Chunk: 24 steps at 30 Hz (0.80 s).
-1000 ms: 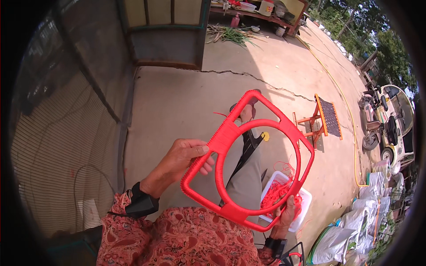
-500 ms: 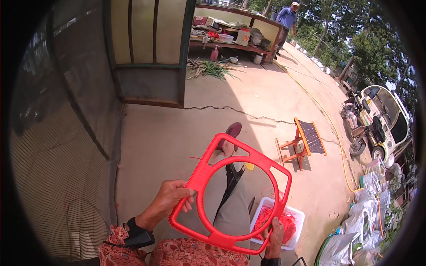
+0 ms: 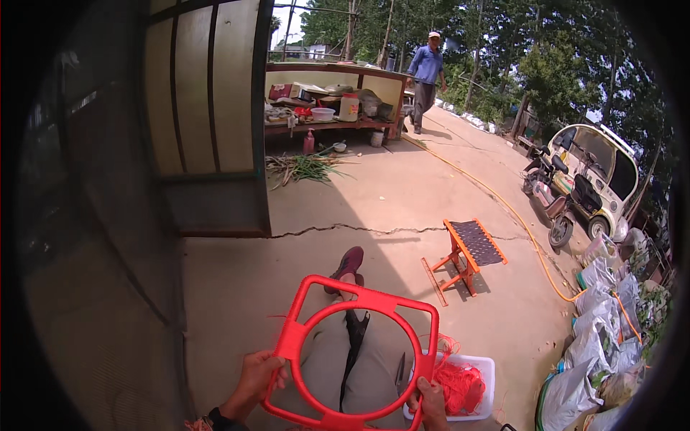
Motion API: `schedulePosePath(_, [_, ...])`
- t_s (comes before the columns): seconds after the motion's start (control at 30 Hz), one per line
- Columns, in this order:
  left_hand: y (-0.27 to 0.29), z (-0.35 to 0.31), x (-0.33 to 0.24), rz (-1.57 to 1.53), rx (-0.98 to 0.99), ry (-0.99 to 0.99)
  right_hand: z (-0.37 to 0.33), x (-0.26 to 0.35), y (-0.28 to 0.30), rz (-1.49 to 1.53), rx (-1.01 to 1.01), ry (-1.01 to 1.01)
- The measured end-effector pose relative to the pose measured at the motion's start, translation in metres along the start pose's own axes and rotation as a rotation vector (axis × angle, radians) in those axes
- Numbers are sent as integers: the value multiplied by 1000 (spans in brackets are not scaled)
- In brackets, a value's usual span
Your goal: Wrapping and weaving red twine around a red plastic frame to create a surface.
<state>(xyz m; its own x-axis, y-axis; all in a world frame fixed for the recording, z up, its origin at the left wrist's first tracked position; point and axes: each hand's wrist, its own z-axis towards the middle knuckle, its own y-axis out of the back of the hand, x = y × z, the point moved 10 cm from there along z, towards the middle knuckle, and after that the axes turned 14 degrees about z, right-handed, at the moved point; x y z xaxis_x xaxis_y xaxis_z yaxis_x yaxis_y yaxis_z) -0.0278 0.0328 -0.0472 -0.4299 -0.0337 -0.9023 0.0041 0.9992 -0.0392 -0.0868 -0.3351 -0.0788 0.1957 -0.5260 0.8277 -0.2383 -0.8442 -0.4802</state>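
Near the lower edge, both hands grip a red frame (image 3: 357, 353) over the lap: left hand (image 3: 256, 373) closed on its left side, right hand (image 3: 430, 399) on its right. Beside it, a white tub (image 3: 483, 368) holds red cord; grey sacks (image 3: 583, 359) are cut off at right.

1. My view has lifted: the red frame (image 3: 356, 352) now sits low, where it earlier filled the middle.
2. The frame has turned from a tilted diamond to nearly square-on.
3. My left hand (image 3: 257, 377) has slid down to the lower left corner.
4. My right hand (image 3: 430, 399) has dropped to the bottom edge.
5. A walking person (image 3: 425, 79) has come into view.
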Motion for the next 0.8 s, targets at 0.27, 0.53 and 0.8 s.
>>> schedulePosePath(0.27, [51, -25, -36, 4, -62, -111, 14, 3, -34, -121, -38, 37])
schedulePosePath(0.53, [148, -107, -128, -17, -388, -349, 37, 52, -214, 54, 443, 123])
schedulePosePath(0.8, [88, -100, -156, 23, -227, -400, 27, 80, -159, 95, 333, 266])
